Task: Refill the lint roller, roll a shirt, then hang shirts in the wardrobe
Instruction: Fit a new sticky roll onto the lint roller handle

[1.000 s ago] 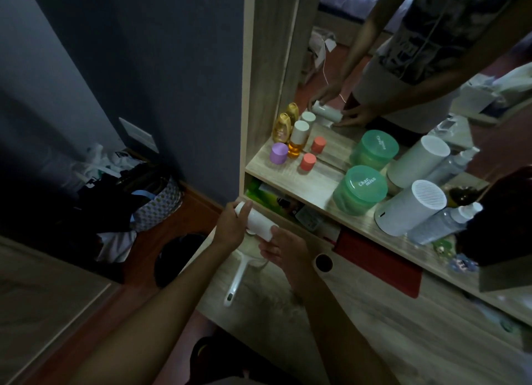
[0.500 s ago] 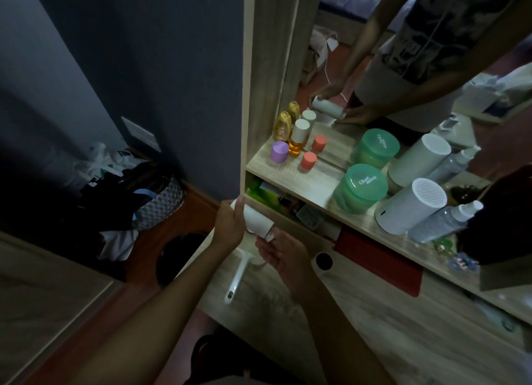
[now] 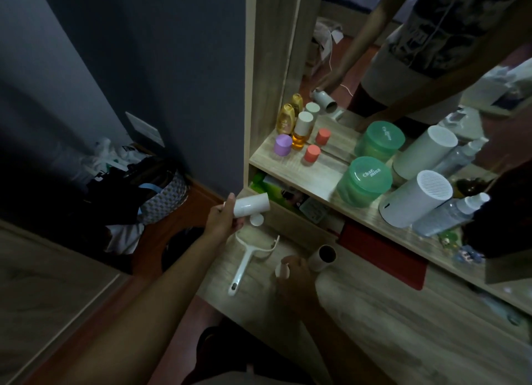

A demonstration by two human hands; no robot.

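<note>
My left hand (image 3: pixel 223 223) grips a white lint roll (image 3: pixel 251 206) by one end and holds it level above the desk's left corner. A white round cap (image 3: pixel 257 220) sits just under the roll. The white roller handle (image 3: pixel 244 262) lies bare on the wooden desk (image 3: pixel 374 312), its forked end pointing away from me. My right hand (image 3: pixel 295 273) rests low on the desk with curled fingers, pinching a small white end cap (image 3: pixel 280 270). A brown cardboard core (image 3: pixel 324 256) lies right beside that hand.
A shelf (image 3: pixel 316 174) above the desk carries small bottles (image 3: pixel 300 131), two green jars (image 3: pixel 364 180) and a white cylinder (image 3: pixel 414 200), backed by a mirror. A red pad (image 3: pixel 383 252) lies under the shelf. A laundry basket (image 3: pixel 164 197) stands on the floor to the left.
My right hand came off the roll's end and dropped to the desk with a small white cap. The left hand kept the roll and moved it slightly up and left.
</note>
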